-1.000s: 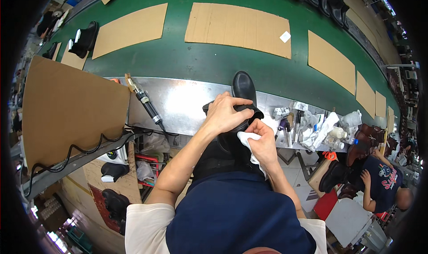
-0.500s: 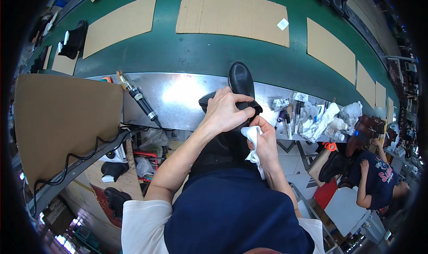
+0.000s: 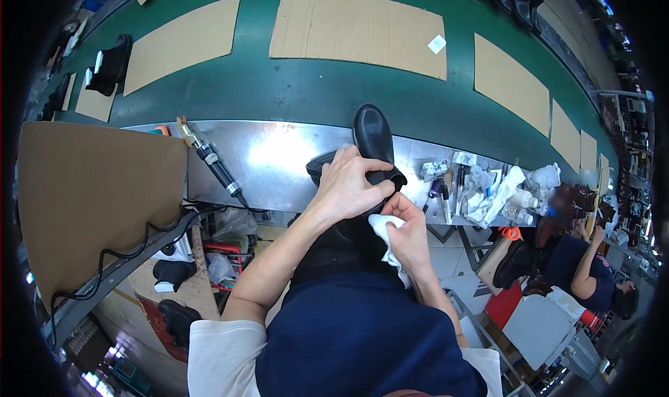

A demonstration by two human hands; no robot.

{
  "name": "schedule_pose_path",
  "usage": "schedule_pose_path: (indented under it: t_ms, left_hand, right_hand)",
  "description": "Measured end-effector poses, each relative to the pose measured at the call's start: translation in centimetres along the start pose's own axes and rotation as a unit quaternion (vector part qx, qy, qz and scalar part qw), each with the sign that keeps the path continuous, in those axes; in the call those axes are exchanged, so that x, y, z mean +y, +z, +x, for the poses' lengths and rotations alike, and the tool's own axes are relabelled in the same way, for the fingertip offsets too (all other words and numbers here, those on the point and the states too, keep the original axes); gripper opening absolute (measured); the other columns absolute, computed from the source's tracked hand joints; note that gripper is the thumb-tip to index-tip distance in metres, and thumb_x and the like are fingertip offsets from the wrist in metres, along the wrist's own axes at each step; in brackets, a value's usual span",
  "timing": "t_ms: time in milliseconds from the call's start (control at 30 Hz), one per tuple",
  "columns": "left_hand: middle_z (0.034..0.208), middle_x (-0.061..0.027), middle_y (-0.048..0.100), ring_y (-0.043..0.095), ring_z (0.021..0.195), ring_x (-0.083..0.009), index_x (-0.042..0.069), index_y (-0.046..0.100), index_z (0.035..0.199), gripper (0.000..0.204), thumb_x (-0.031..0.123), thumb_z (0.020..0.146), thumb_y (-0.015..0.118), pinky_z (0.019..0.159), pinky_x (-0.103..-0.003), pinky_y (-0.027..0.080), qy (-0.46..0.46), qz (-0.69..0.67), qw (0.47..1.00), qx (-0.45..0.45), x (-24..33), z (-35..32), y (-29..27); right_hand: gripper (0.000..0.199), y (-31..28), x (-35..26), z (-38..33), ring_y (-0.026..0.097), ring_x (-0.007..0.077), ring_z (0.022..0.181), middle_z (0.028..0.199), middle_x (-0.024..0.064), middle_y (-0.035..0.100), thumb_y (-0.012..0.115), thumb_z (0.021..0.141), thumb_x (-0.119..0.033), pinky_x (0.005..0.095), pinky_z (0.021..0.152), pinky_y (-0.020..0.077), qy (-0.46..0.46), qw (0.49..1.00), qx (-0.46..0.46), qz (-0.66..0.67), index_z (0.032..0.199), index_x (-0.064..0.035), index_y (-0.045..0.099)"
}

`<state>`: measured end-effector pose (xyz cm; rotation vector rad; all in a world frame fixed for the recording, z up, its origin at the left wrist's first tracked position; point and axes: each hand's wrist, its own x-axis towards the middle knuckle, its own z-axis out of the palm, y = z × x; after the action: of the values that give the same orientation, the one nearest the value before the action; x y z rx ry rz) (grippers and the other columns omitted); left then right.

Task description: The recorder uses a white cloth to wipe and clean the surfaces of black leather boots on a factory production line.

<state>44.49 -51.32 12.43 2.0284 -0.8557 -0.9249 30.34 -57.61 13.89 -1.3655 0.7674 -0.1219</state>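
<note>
A black boot (image 3: 372, 133) lies with its toe pointing away from me, over the near edge of a steel bench (image 3: 279, 160). My left hand (image 3: 348, 184) grips the boot around its ankle opening. My right hand (image 3: 408, 233) is closed on a white cloth (image 3: 385, 228) and presses it against the boot's lower shaft, just under my left hand. The boot's lower part is hidden behind both hands.
A green conveyor belt (image 3: 293, 87) carries cardboard sheets (image 3: 359, 24) beyond the bench. A handheld tool with a cable (image 3: 212, 163) lies left of the boot. Bottles, brushes and rags (image 3: 488, 188) crowd the bench on the right. A brown board (image 3: 97, 202) stands at left. Another person (image 3: 585, 264) sits lower right.
The right hand with the cloth has slid lower along the boot's shaft, toward me. My left hand keeps its grip on the boot.
</note>
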Motion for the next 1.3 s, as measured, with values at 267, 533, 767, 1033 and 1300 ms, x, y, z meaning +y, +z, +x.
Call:
schedule_pose_path:
  t_ms: [267,533,767,1033,1300]
  left_hand:
    - [0.077,-0.0109,0.05,0.05,0.081,-0.0245,0.013,0.07,0.102,0.042,0.031,0.065,0.066,0.076,-0.033,0.042,0.004,0.003,1.0,-0.008,0.0,-0.1,-0.2]
    - [0.076,-0.0108,0.05,0.051,0.08,-0.0247,0.013,0.07,0.101,0.041,0.031,0.064,0.066,0.073,-0.034,0.043,0.012,0.001,1.0,-0.004,0.0,-0.2,-0.1]
    - [0.075,-0.0104,0.05,0.051,0.078,-0.0245,0.013,0.07,0.101,0.042,0.031,0.064,0.066,0.072,-0.033,0.043,0.021,0.011,1.0,-0.003,-0.2,-0.3,-0.1]
    - [0.078,-0.0106,0.049,0.051,0.081,-0.0242,0.012,0.07,0.102,0.043,0.032,0.064,0.065,0.075,-0.033,0.042,0.008,0.012,1.0,-0.016,0.0,-0.2,-0.2]
    - [0.078,-0.0103,0.049,0.051,0.081,-0.0243,0.012,0.07,0.102,0.043,0.032,0.065,0.065,0.075,-0.032,0.042,-0.002,0.012,1.0,-0.027,0.1,-0.2,-0.3]
  right_hand:
    - [0.009,0.2,-0.1,-0.2,0.043,0.0023,0.048,0.06,-0.0021,0.047,0.048,0.081,0.002,0.0182,0.042,0.0298,0.048,0.997,0.018,0.05,0.077,-0.0052,0.046]
    - [0.011,0.8,-0.4,-0.8,0.046,0.0024,0.059,0.064,-0.0001,0.05,0.045,0.075,0.008,0.0178,0.053,0.0356,0.017,0.999,0.04,0.016,0.075,-0.0032,0.046]
    - [0.012,1.1,0.1,-1.1,0.045,0.003,0.06,0.063,-0.0009,0.048,0.046,0.073,0.008,0.0183,0.055,0.0352,0.049,0.992,0.067,0.098,0.076,-0.0039,0.044]
    - [0.011,1.3,0.2,-1.2,0.044,0.0021,0.06,0.065,-0.0017,0.047,0.046,0.078,0.006,0.017,0.053,0.0331,0.023,0.993,0.073,0.09,0.077,-0.0045,0.044]
    - [0.009,1.3,0.6,-1.0,0.042,0.0013,0.054,0.062,-0.0023,0.047,0.049,0.079,0.003,0.0169,0.049,0.0316,-0.001,0.995,0.08,0.056,0.077,-0.0046,0.044]
